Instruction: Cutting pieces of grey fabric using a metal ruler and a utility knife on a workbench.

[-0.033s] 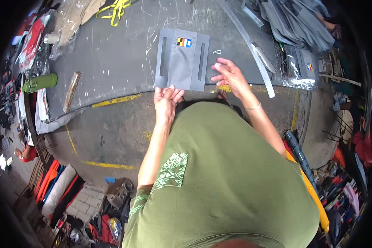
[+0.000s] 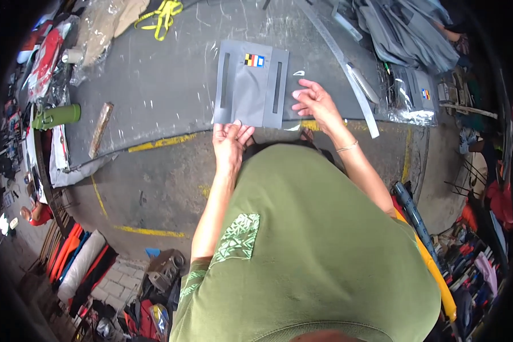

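One gray slotted panel (image 2: 249, 88) extends forward from the left hand (image 2: 228, 147), which I see pinching its near edge, and lies left of the right hand (image 2: 320, 107), whose fingers spread loosely.

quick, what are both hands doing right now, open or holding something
Left hand: closed on the near edge of the grey panel.
Right hand: open, fingers loosely bent, nothing seen in it.
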{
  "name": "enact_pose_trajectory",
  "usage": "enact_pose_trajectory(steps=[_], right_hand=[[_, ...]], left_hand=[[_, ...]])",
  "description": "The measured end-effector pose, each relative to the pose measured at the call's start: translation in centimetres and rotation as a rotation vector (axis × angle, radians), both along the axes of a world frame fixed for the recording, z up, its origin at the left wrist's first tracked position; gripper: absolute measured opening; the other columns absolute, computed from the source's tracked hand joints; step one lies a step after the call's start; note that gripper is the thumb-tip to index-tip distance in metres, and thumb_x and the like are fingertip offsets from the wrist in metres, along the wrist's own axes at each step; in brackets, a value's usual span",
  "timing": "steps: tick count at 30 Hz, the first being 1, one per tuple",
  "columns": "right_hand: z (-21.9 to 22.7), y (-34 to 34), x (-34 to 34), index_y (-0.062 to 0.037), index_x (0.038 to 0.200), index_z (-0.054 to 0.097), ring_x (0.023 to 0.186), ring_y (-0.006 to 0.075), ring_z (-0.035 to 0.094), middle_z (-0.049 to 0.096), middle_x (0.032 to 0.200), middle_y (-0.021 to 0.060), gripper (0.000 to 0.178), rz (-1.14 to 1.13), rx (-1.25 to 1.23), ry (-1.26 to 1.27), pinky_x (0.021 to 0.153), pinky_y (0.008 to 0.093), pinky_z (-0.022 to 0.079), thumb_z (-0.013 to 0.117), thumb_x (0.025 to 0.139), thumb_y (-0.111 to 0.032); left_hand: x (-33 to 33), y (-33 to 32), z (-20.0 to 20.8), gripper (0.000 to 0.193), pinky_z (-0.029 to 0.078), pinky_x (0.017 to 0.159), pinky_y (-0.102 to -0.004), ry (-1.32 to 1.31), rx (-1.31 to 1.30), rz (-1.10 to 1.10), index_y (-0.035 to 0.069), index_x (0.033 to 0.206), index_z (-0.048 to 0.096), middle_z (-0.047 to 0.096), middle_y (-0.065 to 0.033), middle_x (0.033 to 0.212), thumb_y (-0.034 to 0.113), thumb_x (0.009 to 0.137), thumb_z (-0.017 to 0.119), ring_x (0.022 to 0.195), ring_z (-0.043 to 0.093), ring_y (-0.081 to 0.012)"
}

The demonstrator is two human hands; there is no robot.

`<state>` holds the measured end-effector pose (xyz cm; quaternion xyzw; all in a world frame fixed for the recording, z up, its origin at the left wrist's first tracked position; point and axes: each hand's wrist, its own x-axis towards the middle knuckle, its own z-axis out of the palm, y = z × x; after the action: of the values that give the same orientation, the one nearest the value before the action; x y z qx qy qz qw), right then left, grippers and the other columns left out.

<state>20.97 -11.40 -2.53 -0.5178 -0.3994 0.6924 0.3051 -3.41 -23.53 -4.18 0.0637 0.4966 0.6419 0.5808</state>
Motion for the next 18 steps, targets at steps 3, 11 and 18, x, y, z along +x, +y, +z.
enact_pose_trajectory(steps=[3, 11, 18], right_hand=[[1.3, 2.6, -1.5, -0.0028, 0.142, 0.054, 0.083, 0.0105, 0.066, 0.066, 0.101, 0.0014, 0.046, -0.048, 0.278, 0.053, 0.072, 0.0238, 0.053, 0.067, 0.097, -0.004], [16.7, 6.1, -4.3, -0.0045, 0.142, 0.054, 0.083, 0.0078, 0.064, 0.065, 0.102, 0.0017, 0.047, -0.163, 0.746, 0.155, 0.075, 0.0229, 0.055, 0.066, 0.097, -0.001], [23.1, 5.5, -3.6, -0.0031, 0.145, 0.051, 0.085, 0.0087, 0.064, 0.065, 0.105, 0.0035, 0.050, -0.220, 0.928, 0.197, 0.074, 0.0226, 0.054, 0.069, 0.098, -0.003]], left_hand=[[0.3, 2.0, 2.8, 0.041, 0.064, 0.087, -0.0449, 0.025, 0.060, 0.013, 0.008, 0.136, 0.049, 0.061, -0.0051, 0.099, -0.001, 0.099, 0.063, 0.089, 0.070, -0.0199], [-0.9, 8.1, 11.2, 0.026, 0.067, 0.085, -0.0462, 0.030, 0.526, 0.124, 0.011, 0.119, 0.051, 0.066, -0.0020, 0.093, -0.001, 0.100, 0.063, 0.087, 0.075, -0.0193], [-0.6, 9.8, 16.7, 0.021, 0.067, 0.081, -0.0467, -0.116, 0.648, 0.117, 0.011, 0.107, 0.050, 0.067, -0.0036, 0.091, -0.001, 0.099, 0.065, 0.085, 0.075, -0.0208]])
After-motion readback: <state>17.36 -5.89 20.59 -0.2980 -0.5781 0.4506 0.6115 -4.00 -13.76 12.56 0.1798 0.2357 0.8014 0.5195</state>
